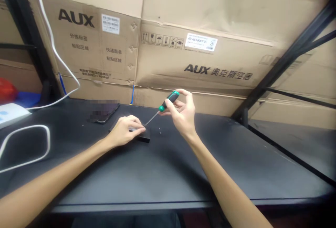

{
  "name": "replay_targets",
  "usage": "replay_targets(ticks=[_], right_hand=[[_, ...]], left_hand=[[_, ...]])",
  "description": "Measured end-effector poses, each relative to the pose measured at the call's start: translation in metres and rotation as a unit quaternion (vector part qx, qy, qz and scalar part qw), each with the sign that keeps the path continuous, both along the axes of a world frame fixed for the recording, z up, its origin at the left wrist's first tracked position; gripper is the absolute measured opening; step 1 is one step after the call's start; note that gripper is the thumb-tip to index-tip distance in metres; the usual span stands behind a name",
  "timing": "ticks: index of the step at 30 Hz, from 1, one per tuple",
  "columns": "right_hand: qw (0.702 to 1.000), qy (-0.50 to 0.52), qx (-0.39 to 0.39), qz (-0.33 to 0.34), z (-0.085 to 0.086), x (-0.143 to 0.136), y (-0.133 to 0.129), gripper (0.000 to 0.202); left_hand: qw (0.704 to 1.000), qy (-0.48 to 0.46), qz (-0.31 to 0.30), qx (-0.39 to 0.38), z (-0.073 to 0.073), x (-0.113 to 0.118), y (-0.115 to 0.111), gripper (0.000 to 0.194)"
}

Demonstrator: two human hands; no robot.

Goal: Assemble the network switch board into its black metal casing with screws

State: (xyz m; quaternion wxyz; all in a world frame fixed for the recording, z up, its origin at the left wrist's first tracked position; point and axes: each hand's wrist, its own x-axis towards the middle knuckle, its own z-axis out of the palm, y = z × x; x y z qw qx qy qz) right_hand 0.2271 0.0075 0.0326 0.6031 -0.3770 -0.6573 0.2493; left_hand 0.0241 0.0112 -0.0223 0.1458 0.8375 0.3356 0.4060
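Right fingers (189,98) grip one screwdriver (162,108); left fingers (135,133), nearly closed, hold one black case (144,139).

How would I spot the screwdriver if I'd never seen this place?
Start at the tall cardboard lettered AUX behind the black table, then drop to the right hand in front of it. The screwdriver slants down from that hand toward the flat black block beneath the left hand. Its black-and-green handle sets it apart: nothing else near the hands is green.
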Motion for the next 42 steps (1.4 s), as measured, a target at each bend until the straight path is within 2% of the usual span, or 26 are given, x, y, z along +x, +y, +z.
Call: replay_targets(ticks=[15,19,26,30,32,34,37,38,42], right_hand=[[0.999,0.026,0.013,0.024,-0.002,-0.005,-0.005,0.046],[1.0,0.003,0.004,0.021,0.001,-0.001,-0.006,0.049],[0.99,-0.068,-0.09,0.084,0.007,0.038,-0.012,0.047],[0.97,-0.119,-0.176,0.118,-0.005,0.057,-0.019,0.044],[0.972,-0.102,-0.179,0.112,-0.013,0.064,-0.021,0.044],[0.978,-0.085,-0.172,0.085,-0.023,0.07,-0.021,0.04],[0.981,-0.068,-0.172,0.056,-0.036,0.082,-0.019,0.039],[0.981,-0.065,-0.178,0.047,-0.04,0.086,-0.019,0.04],[0.977,-0.059,-0.204,0.024,-0.052,0.094,-0.019,0.041]], left_hand=[[0.999,0.006,0.032,0.022,0.0,0.0,0.0,0.021],[0.999,0.014,0.033,0.023,-0.001,-0.001,0.001,0.019],[0.998,0.05,-0.02,0.018,-0.003,-0.003,0.003,0.02],[0.997,0.074,-0.015,0.026,-0.003,-0.003,0.002,0.022],[0.995,0.095,0.0,0.017,-0.004,-0.002,0.002,0.022],[0.992,0.12,0.025,0.0,-0.005,-0.002,0.002,0.034],[0.986,0.161,0.044,-0.021,-0.006,-0.003,0.002,0.075],[0.983,0.177,0.04,-0.026,-0.006,-0.004,0.002,0.082],[0.973,0.224,0.03,-0.053,-0.004,-0.009,0.003,0.084]])
